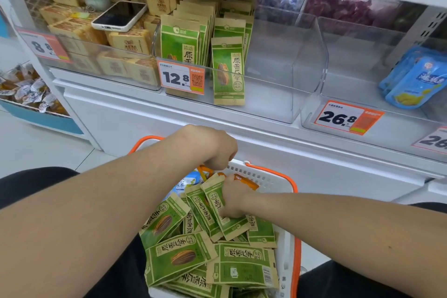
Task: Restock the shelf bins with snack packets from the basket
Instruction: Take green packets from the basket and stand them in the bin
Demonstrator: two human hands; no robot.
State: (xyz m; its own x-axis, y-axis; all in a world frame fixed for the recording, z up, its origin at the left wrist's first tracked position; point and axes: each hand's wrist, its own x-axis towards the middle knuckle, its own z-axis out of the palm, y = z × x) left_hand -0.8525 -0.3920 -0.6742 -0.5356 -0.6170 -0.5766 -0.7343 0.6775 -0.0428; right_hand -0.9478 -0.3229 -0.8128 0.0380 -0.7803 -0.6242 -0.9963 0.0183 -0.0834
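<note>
- The right hand (pixel 235 198) is down in the basket (pixel 266 178), fingers curled. It pinches a green snack packet (pixel 214 197) near its upper end, and a second packet looks caught along with it.
- The left hand (pixel 212 147) sits at 11 o'clock from the right one, over the basket's far rim. It is knuckles up with the fingers curled under, so I cannot tell what they hold, if anything.
- From 6 to 8 o'clock of the right hand lie the loose packets (pixel 183 256), a heap of overlapping flat paper-faced pouches.
- By their look they are light, thin and fairly stiff at the sealed edges, with loose fill shifting inside. They should fan and slide on each other.
- A safe grip is probably across the flat faces near a sealed end, thumb against fingers. Several squared into a stack would carry better than a loose fistful.
- Up at 12 o'clock the clear shelf bin (pixel 273 75) holds upright rows of the same packets (pixel 227 70) on its left side.
- The bin's right half is bare, so new packets likely go in standing and face-forward.
</note>
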